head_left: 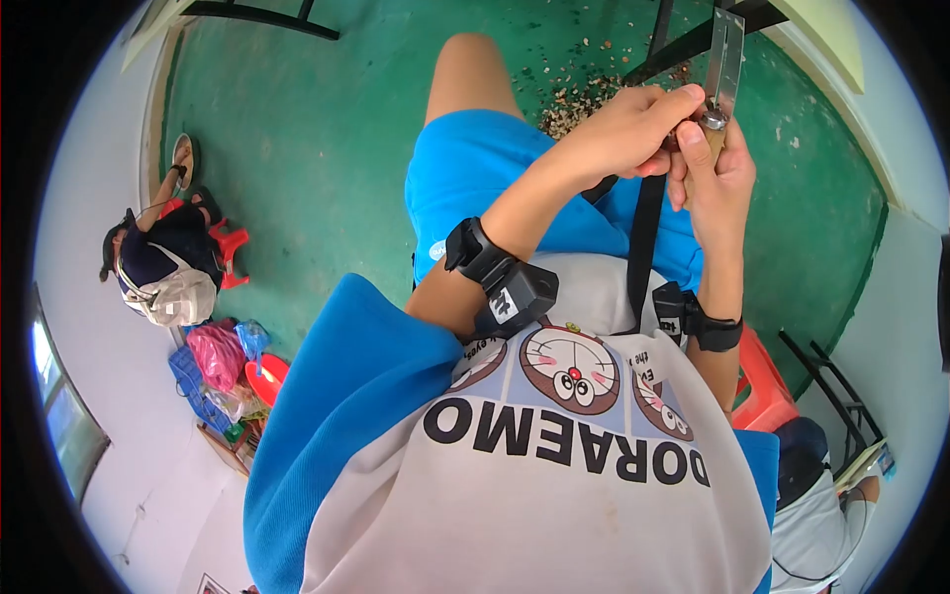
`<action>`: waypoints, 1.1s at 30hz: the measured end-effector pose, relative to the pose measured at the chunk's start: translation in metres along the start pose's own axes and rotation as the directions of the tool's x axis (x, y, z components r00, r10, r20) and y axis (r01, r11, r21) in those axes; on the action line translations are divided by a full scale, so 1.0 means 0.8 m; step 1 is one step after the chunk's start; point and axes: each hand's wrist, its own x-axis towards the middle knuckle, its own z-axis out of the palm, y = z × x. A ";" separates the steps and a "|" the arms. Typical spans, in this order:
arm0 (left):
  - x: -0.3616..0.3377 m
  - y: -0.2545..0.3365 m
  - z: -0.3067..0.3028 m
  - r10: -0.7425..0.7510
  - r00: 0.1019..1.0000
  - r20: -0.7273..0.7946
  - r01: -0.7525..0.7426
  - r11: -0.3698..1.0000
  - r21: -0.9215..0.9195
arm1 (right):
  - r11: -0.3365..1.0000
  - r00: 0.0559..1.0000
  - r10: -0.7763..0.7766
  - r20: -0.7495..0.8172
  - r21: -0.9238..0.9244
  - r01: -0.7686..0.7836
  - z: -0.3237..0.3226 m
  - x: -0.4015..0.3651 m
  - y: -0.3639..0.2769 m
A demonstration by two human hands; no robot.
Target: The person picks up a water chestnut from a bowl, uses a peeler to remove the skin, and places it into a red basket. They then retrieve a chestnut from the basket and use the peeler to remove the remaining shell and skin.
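Note:
My right hand (717, 176) is wrapped round the pale wooden handle of a knife (727, 61), thumb lying along the handle. A round metal collar joins handle and blade; the broad, shiny blade points up and away from me. Beside it, my left hand (633, 124) is closed, its thumb and fingers pressed together against the knife's collar. A small dark-brown piece shows between the left fingers, mostly hidden, and I cannot make out what it is. Both hands meet above my right knee. On the floor just beyond lies a scatter of brown and pale fragments (574, 104).
Dark table legs (673, 49) stand near the hands. At left a person sits on a red stool (230, 249), near a pink plastic bag (216, 354) and a blue crate (188, 381). Another person (816, 505) is at lower right, close to a red stool (760, 381).

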 end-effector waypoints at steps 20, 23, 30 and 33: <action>0.018 -0.017 0.010 -0.001 0.972 -0.236 0.078 0.945 0.317 | 0.938 0.978 0.180 -0.103 0.319 -0.139 -0.005 0.006 0.010; 0.015 -0.017 0.012 -0.024 0.979 -0.203 0.081 0.958 0.276 | 0.907 0.968 0.229 -0.102 0.384 -0.175 -0.010 0.008 0.012; 0.016 -0.022 0.012 -0.027 0.972 -0.234 0.099 0.949 0.300 | 0.951 0.968 0.232 -0.091 0.230 -0.206 -0.021 0.007 0.006; 0.018 -0.020 0.013 -0.001 0.965 -0.263 0.091 0.938 0.333 | 0.968 0.974 0.220 -0.056 0.137 -0.211 -0.022 0.009 0.007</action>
